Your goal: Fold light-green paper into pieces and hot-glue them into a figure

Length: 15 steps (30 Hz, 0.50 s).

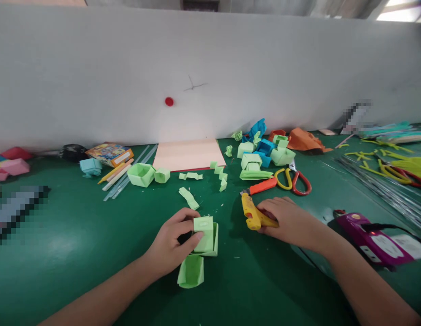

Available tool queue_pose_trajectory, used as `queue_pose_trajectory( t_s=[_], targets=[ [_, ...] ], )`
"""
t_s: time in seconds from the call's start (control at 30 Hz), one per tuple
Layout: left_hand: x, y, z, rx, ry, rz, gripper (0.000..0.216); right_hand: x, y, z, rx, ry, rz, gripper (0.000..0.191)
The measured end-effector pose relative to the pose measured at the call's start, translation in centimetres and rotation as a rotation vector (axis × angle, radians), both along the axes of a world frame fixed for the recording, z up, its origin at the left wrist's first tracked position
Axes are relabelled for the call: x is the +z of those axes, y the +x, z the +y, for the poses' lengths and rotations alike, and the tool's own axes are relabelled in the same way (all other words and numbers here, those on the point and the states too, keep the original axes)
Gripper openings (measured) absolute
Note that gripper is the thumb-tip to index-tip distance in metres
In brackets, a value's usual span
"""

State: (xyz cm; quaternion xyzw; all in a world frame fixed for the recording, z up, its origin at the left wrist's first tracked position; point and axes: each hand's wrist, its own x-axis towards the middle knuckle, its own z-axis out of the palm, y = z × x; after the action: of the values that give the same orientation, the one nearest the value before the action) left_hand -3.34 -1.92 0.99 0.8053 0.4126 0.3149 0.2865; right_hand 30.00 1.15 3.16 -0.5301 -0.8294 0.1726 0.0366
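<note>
My left hand (178, 242) pinches a light green folded paper box (206, 235) near the middle of the table, with a small glossy blob on its top face. Just below it sits a second green paper box (191, 271), its open side facing me. In my right hand (285, 219) is a yellow hot glue gun (251, 213), its nozzle end pointing up and left, apart from the paper. A curled green paper strip (189, 198) lies beyond my left hand. An orange utility knife (263, 185) rests just past the glue gun.
Scissors (292, 179) and a pile of green and blue paper pieces (261, 151) lie at the back right. A purple power strip (373, 237) with a cable is at right. Glue sticks (120, 183), pencils and a green box (141, 175) lie back left. A white panel (210, 77) stands behind.
</note>
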Motion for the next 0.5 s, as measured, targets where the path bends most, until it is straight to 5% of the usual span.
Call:
queue_pose_trajectory(
  t_s=[0.5],
  targets=[
    [-0.09,0.03,0.01,0.0,0.023,-0.022,0.019,0.82,0.66,-0.66,0.127,-0.222,0.052,0.043]
  ],
)
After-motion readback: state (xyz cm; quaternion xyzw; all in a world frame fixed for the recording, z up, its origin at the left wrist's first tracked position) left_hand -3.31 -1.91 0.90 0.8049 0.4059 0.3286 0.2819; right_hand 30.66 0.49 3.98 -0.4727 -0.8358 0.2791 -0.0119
